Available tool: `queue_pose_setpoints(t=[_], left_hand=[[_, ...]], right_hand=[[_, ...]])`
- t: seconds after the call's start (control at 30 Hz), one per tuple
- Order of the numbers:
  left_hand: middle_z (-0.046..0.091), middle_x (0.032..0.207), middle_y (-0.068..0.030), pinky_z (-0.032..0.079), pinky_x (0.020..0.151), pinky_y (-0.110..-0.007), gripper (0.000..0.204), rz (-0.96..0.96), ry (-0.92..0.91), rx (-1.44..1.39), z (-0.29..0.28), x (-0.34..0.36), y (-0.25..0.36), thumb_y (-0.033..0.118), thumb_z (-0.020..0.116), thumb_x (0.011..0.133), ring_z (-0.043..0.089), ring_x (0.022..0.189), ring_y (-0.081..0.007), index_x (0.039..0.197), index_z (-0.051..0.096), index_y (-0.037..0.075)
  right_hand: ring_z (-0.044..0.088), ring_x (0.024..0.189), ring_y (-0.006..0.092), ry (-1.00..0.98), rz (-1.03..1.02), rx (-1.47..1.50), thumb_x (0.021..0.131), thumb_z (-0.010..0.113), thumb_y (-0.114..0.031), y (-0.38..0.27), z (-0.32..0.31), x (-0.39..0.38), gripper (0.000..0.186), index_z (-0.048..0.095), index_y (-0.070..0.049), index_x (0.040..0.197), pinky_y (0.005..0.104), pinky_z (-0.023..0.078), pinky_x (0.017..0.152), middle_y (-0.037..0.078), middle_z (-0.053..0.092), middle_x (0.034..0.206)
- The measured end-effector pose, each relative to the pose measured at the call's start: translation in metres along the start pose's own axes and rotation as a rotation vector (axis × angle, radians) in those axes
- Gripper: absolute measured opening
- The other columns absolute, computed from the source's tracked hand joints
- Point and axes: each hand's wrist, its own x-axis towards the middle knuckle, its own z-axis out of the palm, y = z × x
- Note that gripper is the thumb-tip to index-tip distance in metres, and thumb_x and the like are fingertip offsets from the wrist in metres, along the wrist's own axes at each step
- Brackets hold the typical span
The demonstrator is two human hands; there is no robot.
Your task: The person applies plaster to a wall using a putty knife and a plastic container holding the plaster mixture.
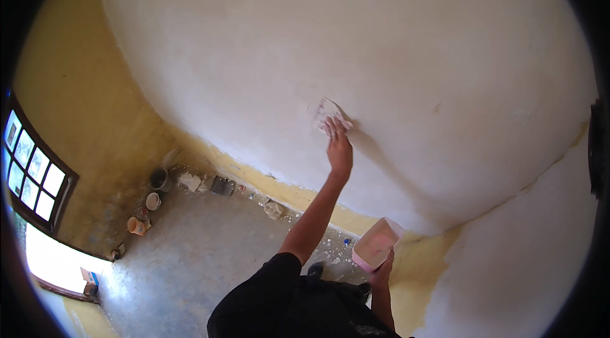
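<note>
My left hand (340,147) is raised against the white-coated wall (406,45), its fingers pressed on a flat scraper (328,113) smeared with whitish and pinkish putty. The scraper lies against the wall surface; its handle, if any, is hidden. Lower and to the right, my right hand (383,269) grips a pink rectangular tub (361,255) by its near side. Pale, pink-tinged material covers the inside of the tub, which is tilted with its opening toward me.
Along the wall's foot lie white debris chunks (273,210) and a dark grey block (222,186). A black bucket (160,179) and several small containers stand in the far left corner. A window (38,166) and a bright doorway (60,262) are at left.
</note>
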Motion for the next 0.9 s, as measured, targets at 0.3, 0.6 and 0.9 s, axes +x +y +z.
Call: queue_pose_setpoints(t=[0.3, 0.6, 0.9], left_hand=[[0.057, 0.124, -0.0270, 0.054, 0.073, -0.042, 0.053, -0.134, 0.030, -0.240, -0.028, -0.107, -0.001, -0.003, 0.049, 0.087, 0.065, 0.094, -0.0400, 0.140, 0.042, 0.000], [0.065, 0.085, -0.0272, 0.049, 0.071, -0.044, 0.029, -0.568, 0.299, -0.410, -0.046, 0.022, -0.056, -0.002, 0.045, 0.085, 0.061, 0.077, -0.0465, 0.107, 0.062, -0.008], [0.059, 0.067, -0.0250, 0.044, 0.054, -0.043, 0.038, -0.435, 0.100, -0.312, -0.048, 0.014, 0.106, -0.002, 0.050, 0.086, 0.058, 0.056, -0.0373, 0.123, 0.060, -0.002]], right_hand=[[0.052, 0.118, 0.0257, 0.091, -0.036, 0.000, 0.099, 0.043, -0.043, 0.008, -0.015, 0.002, 0.051, 0.041, -0.007, 0.136, 0.0419, 0.044, 0.100, 0.009, 0.051, 0.127], [0.054, 0.114, 0.0258, 0.166, 0.053, 0.035, 0.098, 0.045, -0.044, 0.028, -0.043, -0.002, 0.052, 0.042, -0.008, 0.135, 0.0427, 0.046, 0.098, 0.010, 0.054, 0.122], [0.052, 0.119, 0.0284, 0.215, 0.026, 0.070, 0.097, 0.049, -0.043, 0.037, -0.057, -0.005, 0.050, 0.042, -0.008, 0.133, 0.0454, 0.042, 0.102, 0.011, 0.053, 0.123]])
